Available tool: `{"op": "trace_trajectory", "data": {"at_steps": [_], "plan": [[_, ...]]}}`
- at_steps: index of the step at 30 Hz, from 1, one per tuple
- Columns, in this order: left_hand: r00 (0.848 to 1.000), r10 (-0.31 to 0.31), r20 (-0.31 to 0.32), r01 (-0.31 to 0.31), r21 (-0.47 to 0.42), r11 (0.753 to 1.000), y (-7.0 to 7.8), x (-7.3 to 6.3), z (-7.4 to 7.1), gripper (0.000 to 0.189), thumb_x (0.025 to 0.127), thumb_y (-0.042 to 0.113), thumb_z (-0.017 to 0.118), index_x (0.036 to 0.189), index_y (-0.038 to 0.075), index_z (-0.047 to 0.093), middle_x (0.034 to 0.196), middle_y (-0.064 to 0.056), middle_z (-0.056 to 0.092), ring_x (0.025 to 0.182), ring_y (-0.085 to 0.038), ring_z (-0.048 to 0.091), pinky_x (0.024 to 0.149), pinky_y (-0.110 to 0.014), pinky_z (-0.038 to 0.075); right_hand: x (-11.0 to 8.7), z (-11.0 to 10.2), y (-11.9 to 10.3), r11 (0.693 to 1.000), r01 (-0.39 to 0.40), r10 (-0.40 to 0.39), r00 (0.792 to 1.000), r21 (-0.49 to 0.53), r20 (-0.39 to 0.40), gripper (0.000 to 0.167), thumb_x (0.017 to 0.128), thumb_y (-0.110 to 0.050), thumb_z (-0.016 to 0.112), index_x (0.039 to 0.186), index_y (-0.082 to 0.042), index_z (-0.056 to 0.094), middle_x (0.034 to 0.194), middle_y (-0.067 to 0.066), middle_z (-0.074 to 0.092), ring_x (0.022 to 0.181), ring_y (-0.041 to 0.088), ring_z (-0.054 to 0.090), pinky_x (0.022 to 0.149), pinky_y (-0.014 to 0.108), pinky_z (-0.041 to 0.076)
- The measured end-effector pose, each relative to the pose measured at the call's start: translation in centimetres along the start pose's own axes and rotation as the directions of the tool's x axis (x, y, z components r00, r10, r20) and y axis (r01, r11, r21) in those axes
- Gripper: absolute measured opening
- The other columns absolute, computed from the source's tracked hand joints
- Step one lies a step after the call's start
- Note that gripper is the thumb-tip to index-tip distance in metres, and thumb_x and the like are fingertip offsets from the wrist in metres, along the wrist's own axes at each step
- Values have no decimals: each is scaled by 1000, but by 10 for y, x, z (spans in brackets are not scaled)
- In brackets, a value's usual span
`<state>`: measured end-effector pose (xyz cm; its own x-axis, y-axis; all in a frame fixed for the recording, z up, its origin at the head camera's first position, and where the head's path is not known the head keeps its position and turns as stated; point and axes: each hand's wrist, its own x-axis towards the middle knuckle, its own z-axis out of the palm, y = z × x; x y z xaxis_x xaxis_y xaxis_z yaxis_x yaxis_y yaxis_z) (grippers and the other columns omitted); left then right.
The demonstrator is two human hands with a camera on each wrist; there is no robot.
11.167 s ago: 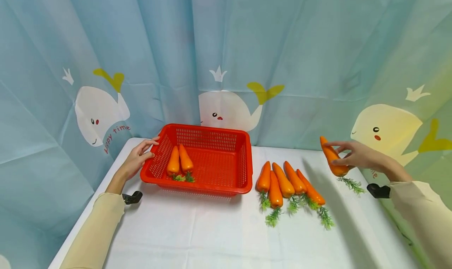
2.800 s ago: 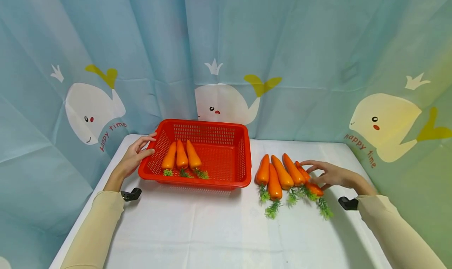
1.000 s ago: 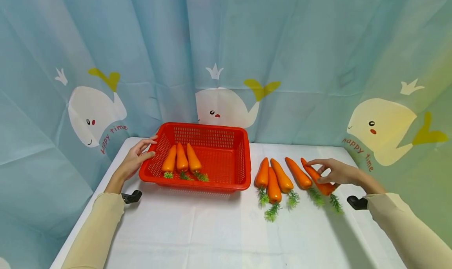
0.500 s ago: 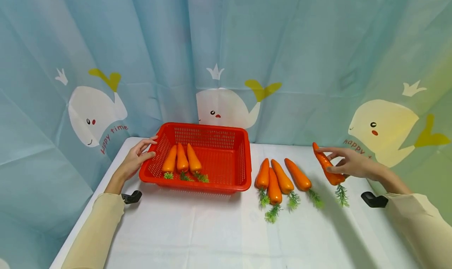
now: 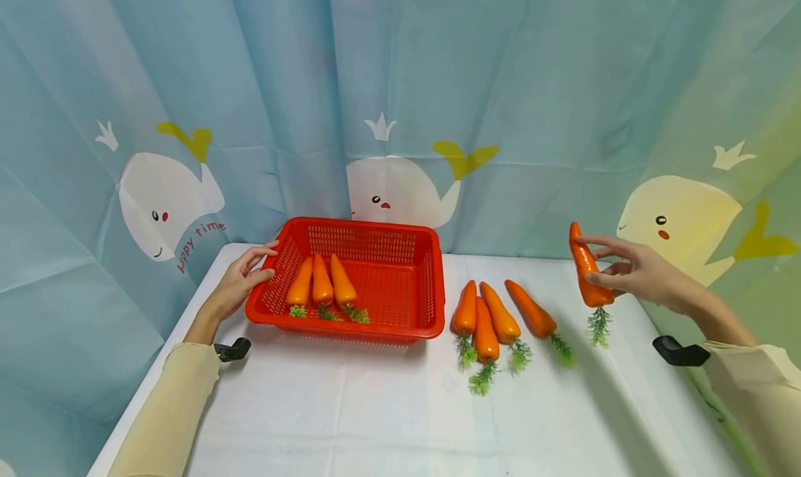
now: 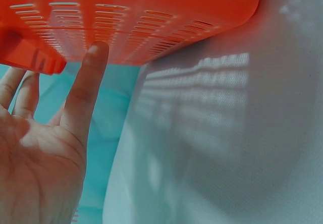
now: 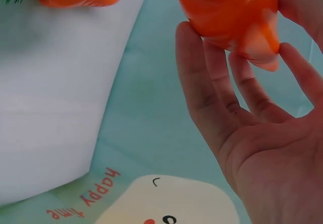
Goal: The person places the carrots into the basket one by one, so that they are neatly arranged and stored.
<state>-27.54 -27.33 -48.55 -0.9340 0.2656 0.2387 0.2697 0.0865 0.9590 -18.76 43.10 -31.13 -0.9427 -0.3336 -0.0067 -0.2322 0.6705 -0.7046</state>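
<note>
One carrot (image 5: pixel 583 266) is pinched by the right hand (image 5: pixel 647 275) above the surface (image 5: pixel 375 407). The red basket (image 5: pixel 391 289) is touched by the left hand (image 5: pixel 238 280), its fingers seemingly loosely extended. Three carrots (image 5: pixel 322 282) are contained; four carrots (image 5: pixel 500 315) are laid beside it.

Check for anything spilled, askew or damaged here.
Nothing stands out: three carrots lie in the red slotted basket, four on the white tablecloth, and the right hand holds another; I see no spill or damage.

Eight carrots (image 5: pixel 529 310), one basket (image 5: pixel 388 293), two hands (image 5: pixel 652 277)
</note>
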Motion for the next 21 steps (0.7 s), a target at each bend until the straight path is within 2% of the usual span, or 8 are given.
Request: {"op": "trace_trajectory", "data": {"at_steps": [12,21], "plan": [[1000,-12,-5,12,11,1000,2,1,-1,37,101,10,62,134,-3,50,165,-11,33,155,-36,16,98,-15,47,6,7,-16,1000,16,-16,1000,15,4,65,97,-8,71,155,-11,41,136,27,50,90,16,73,68,39,62],[1000,2,5,-2,6,1000,0,2,0,36,102,7,61,133,-4,49,165,-12,32,155,-35,16,98,-16,47,31,18,-38,1000,1,-2,997,15,80,67,95,-15,75,154,-11,42,139,29,49,90,21,73,70,41,62]]}}
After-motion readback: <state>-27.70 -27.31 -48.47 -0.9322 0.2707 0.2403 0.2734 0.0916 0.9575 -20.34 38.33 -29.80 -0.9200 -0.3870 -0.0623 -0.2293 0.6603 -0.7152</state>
